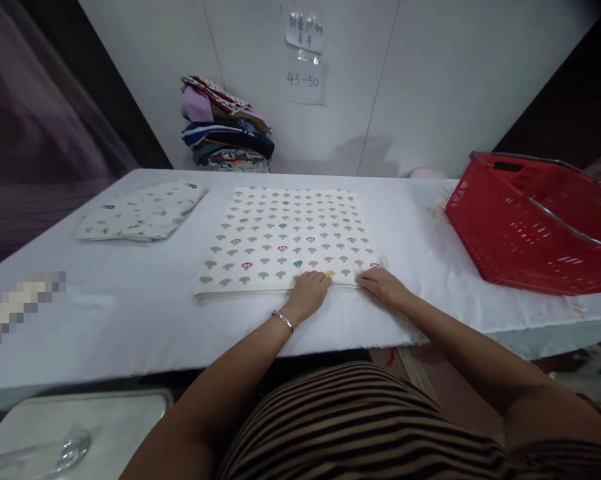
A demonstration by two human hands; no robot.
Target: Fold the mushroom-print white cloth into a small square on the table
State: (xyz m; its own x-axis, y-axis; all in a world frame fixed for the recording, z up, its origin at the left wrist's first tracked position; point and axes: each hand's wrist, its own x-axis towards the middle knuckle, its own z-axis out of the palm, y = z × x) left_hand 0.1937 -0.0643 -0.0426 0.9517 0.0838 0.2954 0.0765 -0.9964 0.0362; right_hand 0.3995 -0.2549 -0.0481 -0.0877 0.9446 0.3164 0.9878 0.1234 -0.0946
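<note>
A folded white cloth [290, 230] printed with grey, red, blue and yellow mushrooms lies flat on the white-covered table in front of me. My left hand [310, 292] is at the cloth's near edge, fingers together and bent over it; its thumb is hidden. Close by on the right, my right hand [383, 287] has its fingers closed on the near right corner. The layers of the fold show along the near edge. A second folded white cloth [143, 212] with a small dark print rests to the left, apart from both hands.
At the right end of the table [105, 320] stands a red plastic basket [525, 227] with metal handles. A stack of folded fabrics [228, 130] rises at the back against the wall. Paper signs [305, 77] hang on the wall. A pale stool [80, 427] is below left.
</note>
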